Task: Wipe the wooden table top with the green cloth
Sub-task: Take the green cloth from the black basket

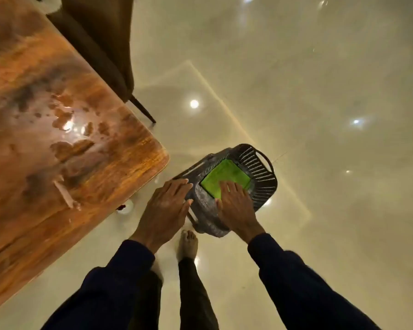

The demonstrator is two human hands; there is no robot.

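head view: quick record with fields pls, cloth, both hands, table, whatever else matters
green cloth: lies flat inside the basket, not yet lifted
basket: dark, slotted, with handles, just off the table's corner
right hand: fingers straight, resting on the cloth
left hand: open, fingers straight, at the basket's near rim; contact unclear
wooden table top: left of the basket, with smeared, wet-looking patches
chair: brown, beside the table's far edge
task stage: cloth being reached for, wiping not yet started

I can read no text, label, brand, number or sign anywhere in my view; nothing here carries legible lettering.
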